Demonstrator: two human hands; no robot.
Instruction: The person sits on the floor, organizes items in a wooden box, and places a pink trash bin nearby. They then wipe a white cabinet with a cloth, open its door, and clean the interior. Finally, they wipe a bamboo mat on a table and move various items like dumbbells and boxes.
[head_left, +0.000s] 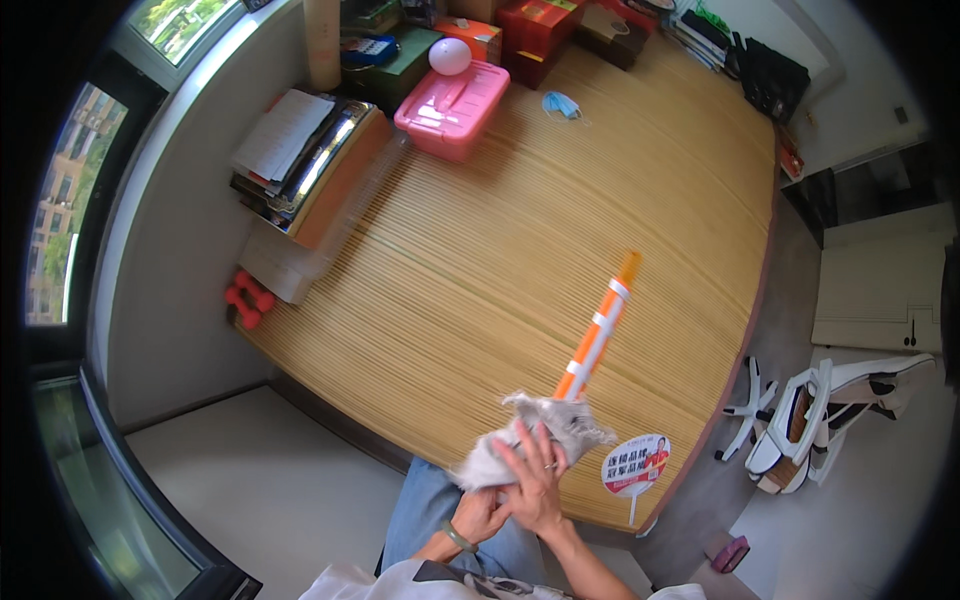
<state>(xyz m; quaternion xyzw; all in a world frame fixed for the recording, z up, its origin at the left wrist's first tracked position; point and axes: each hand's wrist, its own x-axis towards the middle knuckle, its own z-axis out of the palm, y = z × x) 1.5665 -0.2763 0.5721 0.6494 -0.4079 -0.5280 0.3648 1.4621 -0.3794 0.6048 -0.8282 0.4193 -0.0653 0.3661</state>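
A frayed grey-white cloth (491, 454) is bunched around the lower part of an orange stick (596, 337) with white bands. The stick points away from me over the woven mat, its yellow-orange tip uncovered. My right hand (534, 480), with a ring on one finger, lies over the cloth and presses it against the stick with fingers partly spread. Just below and left, my left hand (481, 516), wearing a green bangle, is closed at the stick's near end. Cloth and right hand hide most of that grip.
The woven mat (465, 300) covers a raised platform. On it are a round hand fan (636, 466) bearing writing, a blue face mask (561, 105), a pink lidded box (450, 105), a balloon (450, 56), stacked papers (285, 135) and red dumbbells (249, 298). A tipped-over chair (802, 420) lies right.
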